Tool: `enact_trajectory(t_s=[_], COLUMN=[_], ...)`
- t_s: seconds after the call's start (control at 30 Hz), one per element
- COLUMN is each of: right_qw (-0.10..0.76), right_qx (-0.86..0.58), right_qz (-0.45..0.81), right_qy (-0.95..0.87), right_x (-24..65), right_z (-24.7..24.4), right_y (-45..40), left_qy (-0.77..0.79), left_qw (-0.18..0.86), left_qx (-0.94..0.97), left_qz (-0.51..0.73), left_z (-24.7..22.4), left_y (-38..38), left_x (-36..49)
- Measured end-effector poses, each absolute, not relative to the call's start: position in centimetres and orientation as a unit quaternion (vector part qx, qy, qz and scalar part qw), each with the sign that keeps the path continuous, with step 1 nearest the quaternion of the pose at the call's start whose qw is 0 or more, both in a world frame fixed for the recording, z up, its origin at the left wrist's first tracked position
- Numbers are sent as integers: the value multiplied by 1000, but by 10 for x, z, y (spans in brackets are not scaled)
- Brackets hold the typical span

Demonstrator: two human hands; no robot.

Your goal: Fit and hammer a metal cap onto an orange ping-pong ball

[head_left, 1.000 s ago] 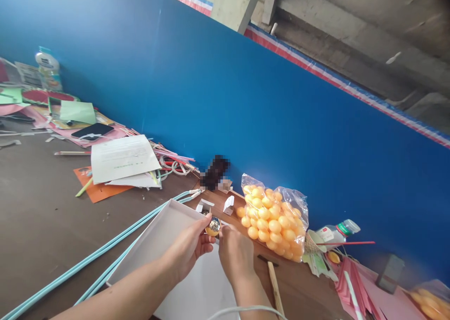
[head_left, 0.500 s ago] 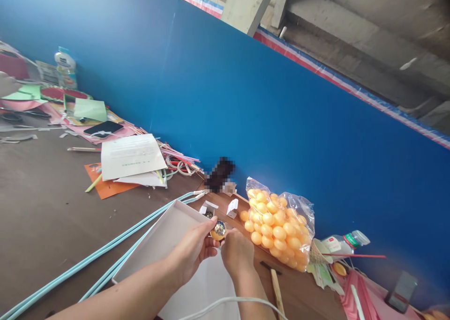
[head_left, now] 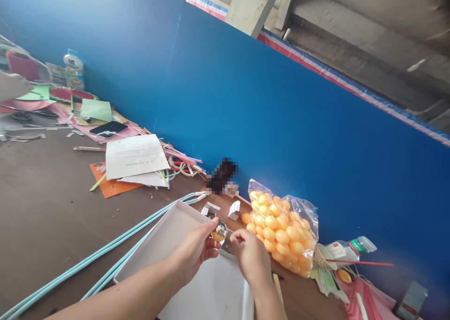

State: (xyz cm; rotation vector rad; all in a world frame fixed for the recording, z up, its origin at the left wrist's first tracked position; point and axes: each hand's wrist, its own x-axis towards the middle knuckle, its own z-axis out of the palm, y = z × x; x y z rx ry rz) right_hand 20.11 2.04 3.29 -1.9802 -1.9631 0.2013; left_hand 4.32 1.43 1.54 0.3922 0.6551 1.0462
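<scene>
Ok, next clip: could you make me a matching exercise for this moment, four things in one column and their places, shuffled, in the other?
Things
1. Small, shiny metallic ball
2. Clear plastic bag of orange balls
3. Flat orange paper sheet
4. Shallow white open box

Places
A. Partly covered by a white printed paper sheet
B. Crossed over by the left forearm
C. Held in the fingers of the left hand
D. By the blue wall panel, right of the picture's middle

Pairs: 1-C, 2-D, 3-A, 4-B
</scene>
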Motion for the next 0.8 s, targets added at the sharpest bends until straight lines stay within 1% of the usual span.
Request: enact_trajectory(t_s=[0.1,0.2,0.3,0.47,0.8], right_qw=[290,370,431,484,521], right_qx=[-673,-643,-605,-560,-513], right_qz=[215,355,429,463,457], right_qy=[-645,-569,-514,-488,-506], right_x=[206,207,203,196,195], right_z=[37,33,24,14,10], right_y=[14,7,0,-8,-16], left_qy=[306,300,300,313,321], left_qw=[800,801,805,808,814], left_qx=[180,188,183,154,145], left_qz=[484,482,479,475,463], left_z=[15,16,18,15,16], left_y=[14,13,13,14,18], left_x=[44,44,45,46,48])
